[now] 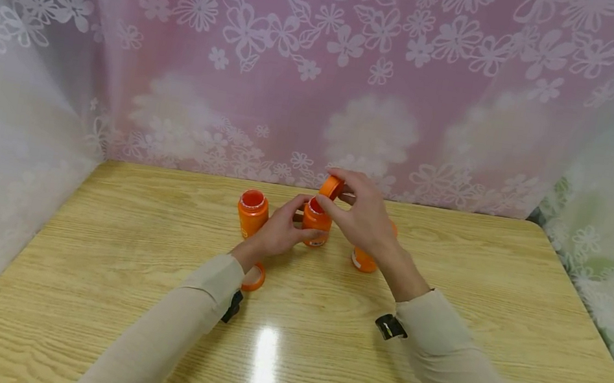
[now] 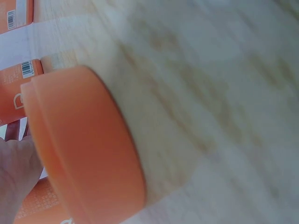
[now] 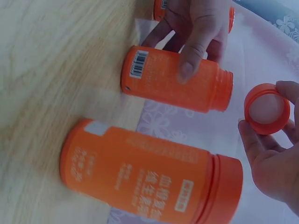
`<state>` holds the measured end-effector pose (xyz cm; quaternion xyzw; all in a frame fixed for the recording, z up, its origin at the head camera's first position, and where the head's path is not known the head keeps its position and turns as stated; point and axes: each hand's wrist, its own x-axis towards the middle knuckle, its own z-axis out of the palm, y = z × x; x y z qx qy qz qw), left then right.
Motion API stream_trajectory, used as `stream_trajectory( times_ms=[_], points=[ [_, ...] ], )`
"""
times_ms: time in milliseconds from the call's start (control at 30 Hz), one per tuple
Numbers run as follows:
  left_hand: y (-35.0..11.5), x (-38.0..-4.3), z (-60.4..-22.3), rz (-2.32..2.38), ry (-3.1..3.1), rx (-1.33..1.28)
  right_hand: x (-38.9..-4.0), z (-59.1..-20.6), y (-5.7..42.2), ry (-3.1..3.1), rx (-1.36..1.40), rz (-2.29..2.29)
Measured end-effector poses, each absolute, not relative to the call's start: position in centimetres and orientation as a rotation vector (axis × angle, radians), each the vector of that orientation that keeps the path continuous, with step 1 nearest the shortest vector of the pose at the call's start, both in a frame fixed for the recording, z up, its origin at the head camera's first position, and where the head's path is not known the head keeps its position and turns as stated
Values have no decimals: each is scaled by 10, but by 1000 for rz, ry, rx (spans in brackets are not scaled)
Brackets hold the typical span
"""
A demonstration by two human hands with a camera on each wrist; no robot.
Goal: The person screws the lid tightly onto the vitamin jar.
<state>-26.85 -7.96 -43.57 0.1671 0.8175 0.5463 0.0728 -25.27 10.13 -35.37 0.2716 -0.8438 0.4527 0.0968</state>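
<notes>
Curtained with flowered fabric (image 1: 298, 85) behind a wood-grain table (image 1: 145, 339). Gripping the uncapped middle bottle (image 1: 316, 222) upright in curled fingers of the left hand (image 1: 280, 230), near a capped bottle (image 3: 149, 172). Pinching a tilted cap (image 1: 332, 187) above the mouth in fingers of the right hand (image 1: 364, 216).

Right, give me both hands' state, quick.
Left hand: closed, gripping the open middle bottle.
Right hand: closed, holding an orange lid by its edge.
</notes>
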Motion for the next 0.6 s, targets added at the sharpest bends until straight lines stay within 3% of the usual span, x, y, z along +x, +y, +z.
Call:
stream_trajectory(
  times_ms=[600],
  points=[
    [-79, -269, -439, 1666, 2441, 524, -257, -370, 83, -2403, 644, 1619]
  ],
)
